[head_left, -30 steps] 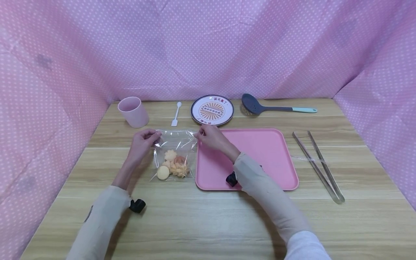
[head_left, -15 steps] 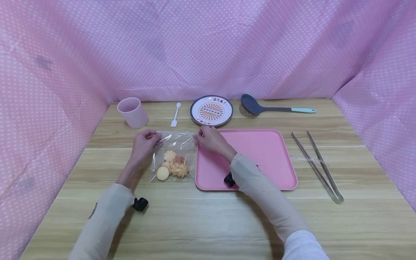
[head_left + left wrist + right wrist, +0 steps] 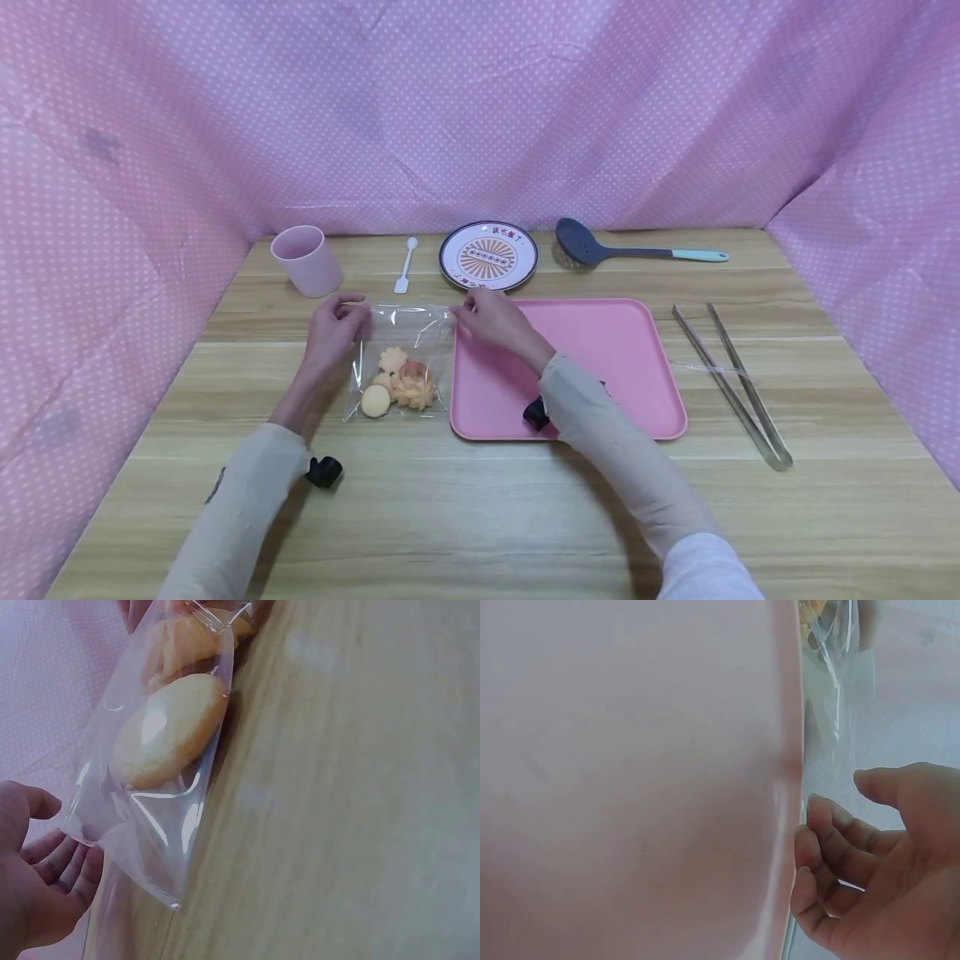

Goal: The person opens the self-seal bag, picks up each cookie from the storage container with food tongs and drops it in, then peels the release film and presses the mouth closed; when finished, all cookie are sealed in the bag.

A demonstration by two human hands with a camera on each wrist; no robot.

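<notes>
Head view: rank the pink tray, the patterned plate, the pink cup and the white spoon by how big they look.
1. pink tray, clearly largest.
2. patterned plate.
3. pink cup.
4. white spoon, smallest.
The plate, cup and spoon lie farther from the camera than the tray.

Red characters printed along the top rim of the round plate [image 3: 488, 254], too small to read.

Bright even light, soft shadows, blurred wrist views
</notes>
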